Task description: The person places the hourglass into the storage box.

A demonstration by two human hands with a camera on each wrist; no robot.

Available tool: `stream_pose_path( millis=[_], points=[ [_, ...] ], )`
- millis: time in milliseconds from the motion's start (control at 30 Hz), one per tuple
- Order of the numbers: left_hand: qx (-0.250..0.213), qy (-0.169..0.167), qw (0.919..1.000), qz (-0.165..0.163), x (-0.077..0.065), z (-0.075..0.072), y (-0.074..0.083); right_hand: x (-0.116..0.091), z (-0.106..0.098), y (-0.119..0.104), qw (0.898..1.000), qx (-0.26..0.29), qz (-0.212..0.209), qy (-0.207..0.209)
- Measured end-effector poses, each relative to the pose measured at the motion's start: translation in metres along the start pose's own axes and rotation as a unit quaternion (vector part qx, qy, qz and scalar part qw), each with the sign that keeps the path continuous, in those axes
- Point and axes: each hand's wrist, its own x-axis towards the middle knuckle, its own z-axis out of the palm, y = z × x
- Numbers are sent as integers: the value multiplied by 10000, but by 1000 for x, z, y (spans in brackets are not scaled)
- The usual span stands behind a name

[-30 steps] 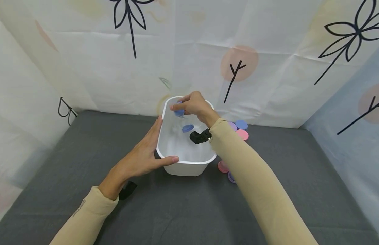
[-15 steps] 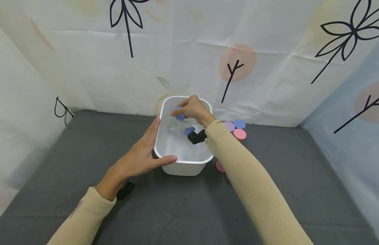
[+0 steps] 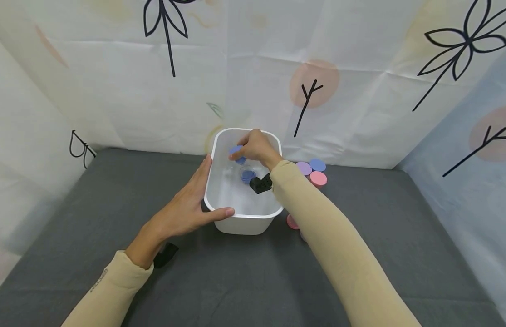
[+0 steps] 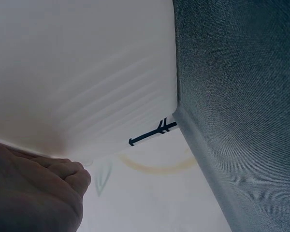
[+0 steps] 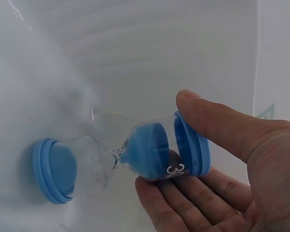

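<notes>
A sand timer (image 5: 147, 150) with blue caps and blue sand stands inside the white plastic tub (image 3: 253, 216). My right hand (image 3: 258, 147) reaches over the tub and holds the timer's upper end. In the right wrist view, the thumb lies on the upper blue cap (image 5: 198, 150) and the fingers curl beneath it, near a printed number. The lower cap (image 5: 50, 171) is at the tub's floor. My left hand (image 3: 187, 200) rests along the tub's left rim, fingers extended, thumb over the front rim. In the left wrist view it touches the tub's outer wall (image 4: 87, 72).
Right of the tub are round-topped pieces: a purple one (image 3: 303, 168), a blue one (image 3: 317, 165) and a pink one (image 3: 318, 178). A red one (image 3: 292, 221) is partly hidden by my right sleeve (image 3: 326, 227). Grey cloth (image 3: 220, 281) covers the table; a patterned curtain (image 3: 253, 91) hangs behind.
My right hand has lowered slightly into the tub with the sand timer, whose lower cap has shifted a little. The left hand stays on the rim.
</notes>
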Motion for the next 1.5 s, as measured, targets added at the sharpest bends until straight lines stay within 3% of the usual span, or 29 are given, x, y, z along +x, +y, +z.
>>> stream_pose_path(
  millis=[700,1500],
  points=[
    [-83,43,9999,37,0,-1,1,0,4,-7,9973,604,-394,-168],
    [-60,46,10000,20,0,1,0,-3,5,-5,9970,688,-202,-292]
  ],
)
